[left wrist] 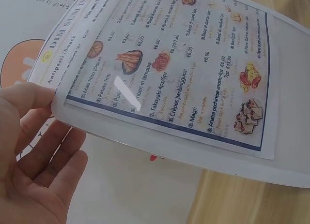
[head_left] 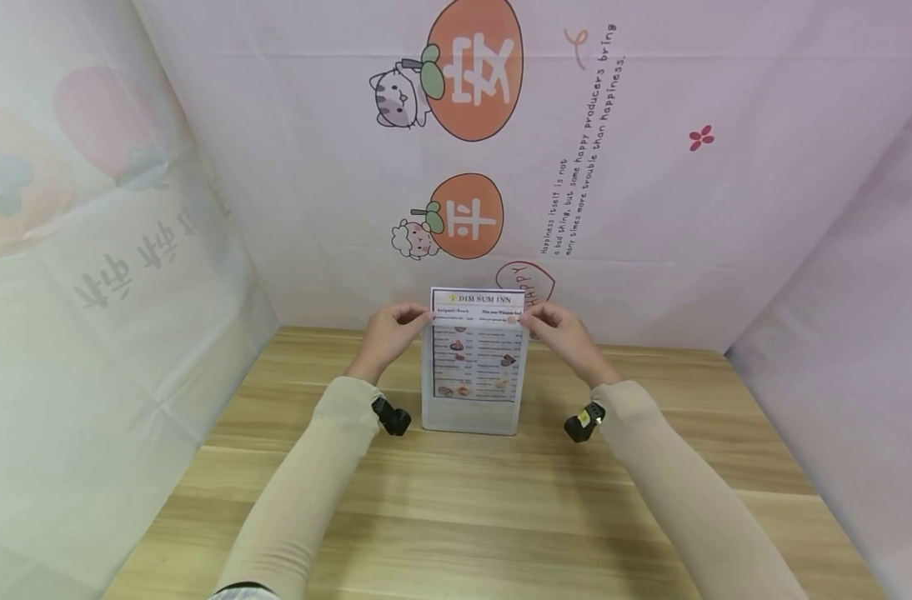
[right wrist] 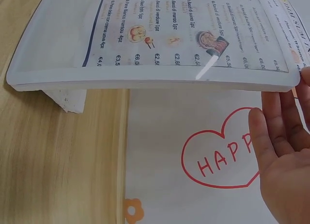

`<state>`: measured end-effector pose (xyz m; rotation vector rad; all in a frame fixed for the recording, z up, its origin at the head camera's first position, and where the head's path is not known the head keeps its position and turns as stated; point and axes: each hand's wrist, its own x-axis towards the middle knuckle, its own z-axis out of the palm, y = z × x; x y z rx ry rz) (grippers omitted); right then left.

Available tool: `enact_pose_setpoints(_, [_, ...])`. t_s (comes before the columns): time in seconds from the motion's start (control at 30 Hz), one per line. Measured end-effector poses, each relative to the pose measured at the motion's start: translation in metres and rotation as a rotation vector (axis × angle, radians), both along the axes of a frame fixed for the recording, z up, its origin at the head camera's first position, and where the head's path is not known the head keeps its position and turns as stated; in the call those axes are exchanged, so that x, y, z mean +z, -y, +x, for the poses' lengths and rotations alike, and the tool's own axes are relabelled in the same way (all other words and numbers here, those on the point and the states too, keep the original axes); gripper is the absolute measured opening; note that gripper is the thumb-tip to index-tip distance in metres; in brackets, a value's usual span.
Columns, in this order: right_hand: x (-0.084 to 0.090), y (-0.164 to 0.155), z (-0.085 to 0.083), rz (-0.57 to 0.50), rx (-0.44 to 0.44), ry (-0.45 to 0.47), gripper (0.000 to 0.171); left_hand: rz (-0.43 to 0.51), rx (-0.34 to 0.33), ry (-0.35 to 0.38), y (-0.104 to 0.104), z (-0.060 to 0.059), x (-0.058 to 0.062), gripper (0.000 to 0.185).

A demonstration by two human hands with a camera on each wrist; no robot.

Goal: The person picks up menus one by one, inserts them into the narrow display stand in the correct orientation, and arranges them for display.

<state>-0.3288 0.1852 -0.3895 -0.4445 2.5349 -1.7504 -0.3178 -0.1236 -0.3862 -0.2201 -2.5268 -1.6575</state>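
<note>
A printed menu sheet headed DIM SUM INN (head_left: 478,346) sits partway inside a clear, white-edged stand-up display holder (head_left: 471,417) on the table. Its top strip sticks out above the holder, while its lower border lies above the holder's bottom. My left hand (head_left: 396,329) pinches the sheet's upper left edge, thumb in front, right at the holder's top corner. At the opposite edge, my right hand (head_left: 564,333) pinches the sheet between thumb and fingers. A white foot (right wrist: 70,99) shows behind the holder in the right wrist view.
The wood-grain table (head_left: 456,508) runs up to a white printed cloth backdrop (head_left: 298,167) close behind the holder. Cloth walls also stand on the left and right. Each wrist carries a small black camera (head_left: 392,416) on a strap.
</note>
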Motion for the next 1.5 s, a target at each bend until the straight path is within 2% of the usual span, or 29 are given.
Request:
enact_pose_setpoints(0.33, [0.000,0.002,0.002,0.004,-0.002,-0.003,0.036,0.005,-0.007,0.015,0.001,-0.001,0.002,0.031])
enact_pose_setpoints(0.57, [0.000,0.002,0.002,-0.001,0.000,-0.006,0.037,0.023,0.004,0.003,0.002,-0.005,0.010,0.034])
enact_pose_setpoints(0.8, [0.000,0.002,0.000,-0.002,-0.006,-0.025,0.036,0.010,0.000,-0.010,0.000,-0.004,0.015,0.033])
enact_pose_setpoints(1.0, [0.007,0.002,-0.003,-0.030,0.002,-0.046,0.042,0.020,0.002,-0.005,0.000,-0.004,0.016,0.032])
enact_pose_setpoints(1.2, [0.013,0.002,-0.006,-0.036,0.021,-0.093,0.041,0.025,-0.001,0.007,0.000,-0.004,0.016,0.033])
enact_pose_setpoints(1.5, [0.012,-0.002,-0.007,-0.012,0.011,-0.077,0.041,0.030,-0.015,0.000,0.000,-0.005,0.014,0.033])
